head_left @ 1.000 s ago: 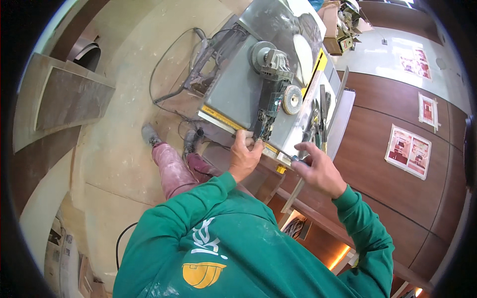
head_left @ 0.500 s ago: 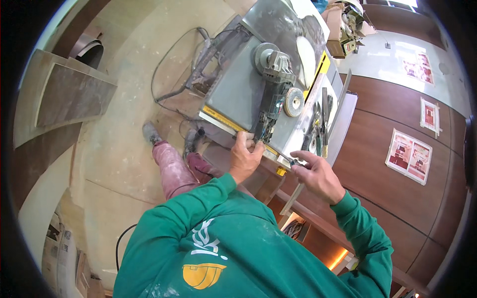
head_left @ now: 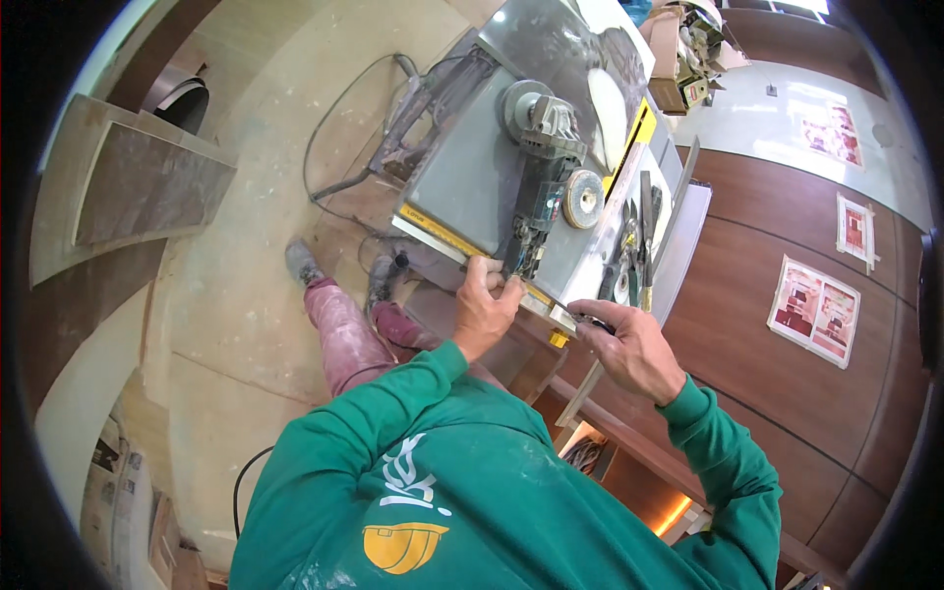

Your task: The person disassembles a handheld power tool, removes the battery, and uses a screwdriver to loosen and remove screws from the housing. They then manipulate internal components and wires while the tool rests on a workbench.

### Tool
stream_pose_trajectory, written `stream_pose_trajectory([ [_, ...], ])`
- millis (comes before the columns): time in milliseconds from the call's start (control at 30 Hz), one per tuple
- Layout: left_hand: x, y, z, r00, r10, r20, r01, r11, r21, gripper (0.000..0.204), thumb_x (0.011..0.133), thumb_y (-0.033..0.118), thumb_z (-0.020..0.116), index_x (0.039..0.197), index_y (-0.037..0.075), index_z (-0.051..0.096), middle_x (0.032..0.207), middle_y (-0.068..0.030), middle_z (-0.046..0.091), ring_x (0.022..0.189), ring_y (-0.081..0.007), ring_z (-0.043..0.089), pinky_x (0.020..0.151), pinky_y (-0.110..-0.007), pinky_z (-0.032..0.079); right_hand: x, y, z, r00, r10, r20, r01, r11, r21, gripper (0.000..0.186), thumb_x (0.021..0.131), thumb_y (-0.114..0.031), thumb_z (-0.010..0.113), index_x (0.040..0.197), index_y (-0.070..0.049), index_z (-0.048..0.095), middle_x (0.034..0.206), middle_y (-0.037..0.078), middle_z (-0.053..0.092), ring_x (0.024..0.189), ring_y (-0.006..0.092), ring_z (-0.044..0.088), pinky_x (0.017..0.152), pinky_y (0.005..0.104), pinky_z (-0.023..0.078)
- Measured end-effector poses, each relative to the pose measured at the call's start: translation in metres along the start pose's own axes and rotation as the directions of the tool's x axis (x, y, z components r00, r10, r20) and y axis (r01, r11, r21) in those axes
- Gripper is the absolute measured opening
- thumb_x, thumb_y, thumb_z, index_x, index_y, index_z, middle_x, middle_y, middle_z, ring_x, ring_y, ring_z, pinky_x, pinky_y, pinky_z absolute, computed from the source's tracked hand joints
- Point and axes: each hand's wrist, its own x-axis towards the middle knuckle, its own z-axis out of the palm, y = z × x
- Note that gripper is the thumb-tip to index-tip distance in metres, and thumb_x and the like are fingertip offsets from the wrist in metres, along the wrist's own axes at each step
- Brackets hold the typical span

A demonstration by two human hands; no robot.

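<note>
An angle grinder lies on the grey work surface, its disc end pointing away from me. The rear end is opened up, and small wires and inner parts show there. My left hand pinches at this near end, fingers closed on the grinder's open tail. To its right, a little apart from the grinder, my right hand is closed around the dark handle of a screwdriver. Little of the thin shaft can be made out now. Beside the grinder rests a round abrasive disc.
Pliers and other hand tools lie along the right side of the bench. A cardboard box full of odds and ends stands at the far right. A dark cable loops on the dusty floor, left of a metal stand.
My right hand has turned the screwdriver slightly, and its shaft shows less than before. The left hand keeps its hold on the grinder's end.
</note>
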Motion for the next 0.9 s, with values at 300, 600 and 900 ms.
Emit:
stream_pose_trajectory([
  [300,-0.002,0.003,-0.001,1.000,-0.009,0.010,0.009,1.000,-0.009,0.035,0.099,0.014,0.075,0.122,-0.003,0.055,0.094,-0.0180,0.080,0.083,-0.0228,0.079,0.075,-0.037,0.061,-0.010,0.005,0.004,0.925,-0.357,0.129,0.338,0.620,-0.708,0.055,0.091,-0.013,0.069,0.145,-0.005,0.061,0.082,0.016,0.064,0.072,0.0348,0.071,0.065,0.0473,0.058],
  [600,-0.004,0.012,-0.004,0.999,-0.022,0.043,0.022,1.000,0.005,0.033,0.100,0.011,0.073,0.122,-0.003,0.053,0.094,-0.0175,0.079,0.084,-0.0202,0.079,0.074,-0.036,0.062,-0.004,0.006,0.007,0.974,-0.224,-0.038,0.186,0.882,-0.432,0.033,0.098,-0.017,0.071,0.130,-0.010,0.075,0.083,0.021,0.073,0.077,0.0416,0.072,0.070,0.0516,0.056],
  [900,-0.001,0.030,-0.007,0.992,-0.100,0.072,0.104,0.994,-0.046,0.038,0.103,0.018,0.070,0.128,-0.002,0.048,0.097,-0.0121,0.079,0.086,-0.0181,0.078,0.072,-0.033,0.064,-0.022,0.019,-0.043,0.913,-0.333,-0.237,0.208,0.878,-0.432,0.028,0.106,-0.026,0.065,0.121,-0.002,0.064,0.077,0.023,0.071,0.070,0.0440,0.072,0.066,0.0551,0.056],
])
